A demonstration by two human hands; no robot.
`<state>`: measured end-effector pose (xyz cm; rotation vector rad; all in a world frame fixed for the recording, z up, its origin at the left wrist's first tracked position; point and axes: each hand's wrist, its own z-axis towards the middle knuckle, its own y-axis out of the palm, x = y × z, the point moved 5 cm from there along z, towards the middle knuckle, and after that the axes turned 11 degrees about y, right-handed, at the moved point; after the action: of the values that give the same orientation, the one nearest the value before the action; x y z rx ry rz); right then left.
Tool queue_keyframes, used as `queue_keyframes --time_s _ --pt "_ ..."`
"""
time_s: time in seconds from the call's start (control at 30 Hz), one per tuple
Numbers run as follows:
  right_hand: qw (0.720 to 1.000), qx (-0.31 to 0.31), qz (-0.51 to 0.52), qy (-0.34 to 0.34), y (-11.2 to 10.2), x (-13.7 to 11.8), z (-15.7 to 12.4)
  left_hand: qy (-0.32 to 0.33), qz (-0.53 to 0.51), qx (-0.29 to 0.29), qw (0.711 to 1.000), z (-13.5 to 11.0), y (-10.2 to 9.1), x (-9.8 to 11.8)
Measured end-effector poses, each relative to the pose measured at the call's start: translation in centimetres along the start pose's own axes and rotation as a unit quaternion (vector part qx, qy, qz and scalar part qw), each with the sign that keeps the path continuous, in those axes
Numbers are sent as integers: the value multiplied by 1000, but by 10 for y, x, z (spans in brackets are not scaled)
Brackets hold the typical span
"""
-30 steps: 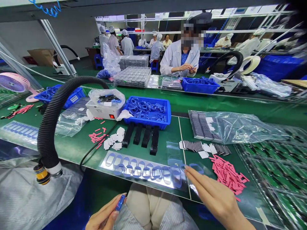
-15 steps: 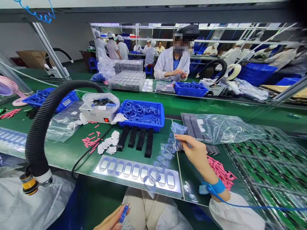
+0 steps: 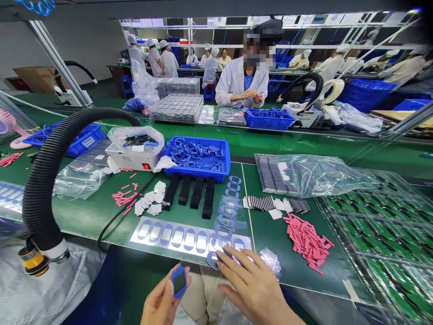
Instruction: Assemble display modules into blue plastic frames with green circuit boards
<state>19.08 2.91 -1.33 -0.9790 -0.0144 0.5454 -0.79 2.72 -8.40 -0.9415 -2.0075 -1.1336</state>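
Note:
My left hand [image 3: 165,295] is closed around a small blue-framed device with a dark screen [image 3: 179,282], held in front of the table edge, screen side showing. My right hand [image 3: 252,282] lies palm down with fingers stretched out, its fingertips at the near end of a clear strip with blue-edged oval films [image 3: 226,211]. That strip runs away from me on the green table and overlaps a silvery sheet of oval films [image 3: 155,243]. Whether my right fingertips pinch the film's edge is hard to see. Beside that hand sits a crumpled clear plastic piece [image 3: 270,262].
Behind lie black straps [image 3: 196,194] and a blue bin of blue frames [image 3: 199,174]. White squares [image 3: 154,201] and pink strips [image 3: 309,241] are scattered about. A black hose [image 3: 40,180] arches at left; trays of green boards [image 3: 382,243] stand right. A co-worker [image 3: 245,85] sits opposite.
My right hand has come down from the strip's far end to its near end, and the strip now lies flatter. My left hand has risen, turning the device's screen into view.

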Motion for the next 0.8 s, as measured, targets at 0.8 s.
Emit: queue_keyframes --time_s 0.8 --pt "994 93 -36 54 -19 10 -26 -38 9 -179 983 -10 110 -17"
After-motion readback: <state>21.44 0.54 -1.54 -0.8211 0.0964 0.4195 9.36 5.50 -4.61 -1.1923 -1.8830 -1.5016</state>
